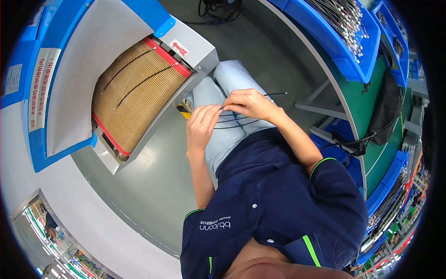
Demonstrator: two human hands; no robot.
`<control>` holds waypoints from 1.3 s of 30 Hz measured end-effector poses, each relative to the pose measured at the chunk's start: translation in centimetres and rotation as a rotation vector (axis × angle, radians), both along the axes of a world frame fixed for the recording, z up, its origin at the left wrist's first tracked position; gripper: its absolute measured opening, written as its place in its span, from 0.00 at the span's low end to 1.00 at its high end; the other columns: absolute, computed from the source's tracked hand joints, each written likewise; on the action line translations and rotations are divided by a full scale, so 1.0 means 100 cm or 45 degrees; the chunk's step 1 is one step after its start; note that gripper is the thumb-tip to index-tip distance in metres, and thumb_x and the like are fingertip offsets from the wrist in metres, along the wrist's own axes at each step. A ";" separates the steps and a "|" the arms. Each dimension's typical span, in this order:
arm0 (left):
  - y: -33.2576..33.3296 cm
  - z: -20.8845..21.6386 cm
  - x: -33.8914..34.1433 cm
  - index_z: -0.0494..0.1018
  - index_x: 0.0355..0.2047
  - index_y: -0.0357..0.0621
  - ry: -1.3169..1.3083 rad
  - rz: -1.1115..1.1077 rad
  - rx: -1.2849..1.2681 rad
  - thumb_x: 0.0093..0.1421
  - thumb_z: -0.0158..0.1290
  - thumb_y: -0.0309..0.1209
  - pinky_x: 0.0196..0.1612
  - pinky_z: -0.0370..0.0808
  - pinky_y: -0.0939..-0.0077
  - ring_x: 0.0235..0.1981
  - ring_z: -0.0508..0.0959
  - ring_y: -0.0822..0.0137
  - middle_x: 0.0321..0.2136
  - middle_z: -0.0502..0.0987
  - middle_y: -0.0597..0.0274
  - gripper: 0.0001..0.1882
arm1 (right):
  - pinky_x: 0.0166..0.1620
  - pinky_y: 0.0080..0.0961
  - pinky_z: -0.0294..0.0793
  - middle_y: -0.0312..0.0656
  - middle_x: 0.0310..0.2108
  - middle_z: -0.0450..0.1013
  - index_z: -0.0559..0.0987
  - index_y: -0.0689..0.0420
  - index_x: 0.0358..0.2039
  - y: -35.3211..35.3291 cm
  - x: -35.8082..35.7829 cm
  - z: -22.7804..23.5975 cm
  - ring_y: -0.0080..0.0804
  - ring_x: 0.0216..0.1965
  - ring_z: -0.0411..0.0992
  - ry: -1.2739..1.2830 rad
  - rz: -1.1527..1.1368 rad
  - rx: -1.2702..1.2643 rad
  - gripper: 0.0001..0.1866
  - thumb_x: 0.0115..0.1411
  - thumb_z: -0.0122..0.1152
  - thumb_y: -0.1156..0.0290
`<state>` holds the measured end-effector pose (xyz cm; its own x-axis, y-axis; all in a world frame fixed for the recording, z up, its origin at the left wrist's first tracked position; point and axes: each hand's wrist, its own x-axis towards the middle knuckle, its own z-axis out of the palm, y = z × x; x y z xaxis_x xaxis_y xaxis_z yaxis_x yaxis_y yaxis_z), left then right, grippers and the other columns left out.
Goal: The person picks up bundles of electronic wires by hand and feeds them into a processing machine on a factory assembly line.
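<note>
Above my lap, the fingertips of both hands almost meet on a thin black cable (274,95). My left hand (200,124) pinches it, and my right hand (251,104) closes on it from the other side. One end of a cable sticks out to the right, past my right hand. More black cables (227,127) stretch across my jeans just below the fingers; whether the hands also hold these I cannot tell. The exact spot being pinched is mostly hidden by the fingers. Left of my hands, two black cables (145,85) lie on a brown mesh conveyor belt (160,95).
The belt runs out of a blue and white machine (104,28) on the left. At the right, a green-topped table (355,100) carries blue bins (360,72) of cables and a black pouch (388,111). A grey table leg (320,107) stands near my right arm.
</note>
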<state>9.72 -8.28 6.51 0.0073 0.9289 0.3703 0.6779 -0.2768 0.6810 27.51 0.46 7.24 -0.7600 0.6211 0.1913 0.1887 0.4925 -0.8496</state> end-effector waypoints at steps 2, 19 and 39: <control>0.000 0.000 0.001 0.76 0.31 0.39 -0.010 -0.008 -0.009 0.48 0.59 0.21 0.35 0.74 0.71 0.32 0.77 0.62 0.30 0.78 0.60 0.08 | 0.31 0.30 0.73 0.40 0.27 0.74 0.78 0.58 0.32 -0.001 0.001 0.000 0.39 0.27 0.73 -0.006 -0.029 -0.024 0.06 0.54 0.61 0.71; 0.002 -0.005 0.002 0.75 0.26 0.43 0.005 0.056 0.130 0.43 0.60 0.20 0.29 0.74 0.74 0.28 0.77 0.65 0.25 0.77 0.64 0.09 | 0.32 0.30 0.72 0.41 0.26 0.72 0.78 0.58 0.30 0.003 0.007 -0.003 0.39 0.27 0.72 0.026 -0.015 0.062 0.05 0.53 0.61 0.72; -0.037 -0.024 -0.068 0.75 0.27 0.39 0.040 0.451 -0.125 0.45 0.59 0.18 0.33 0.73 0.73 0.29 0.76 0.63 0.26 0.77 0.59 0.07 | 0.34 0.27 0.73 0.39 0.27 0.75 0.79 0.58 0.30 0.045 0.079 0.001 0.34 0.30 0.73 -0.266 -0.247 0.129 0.05 0.51 0.64 0.72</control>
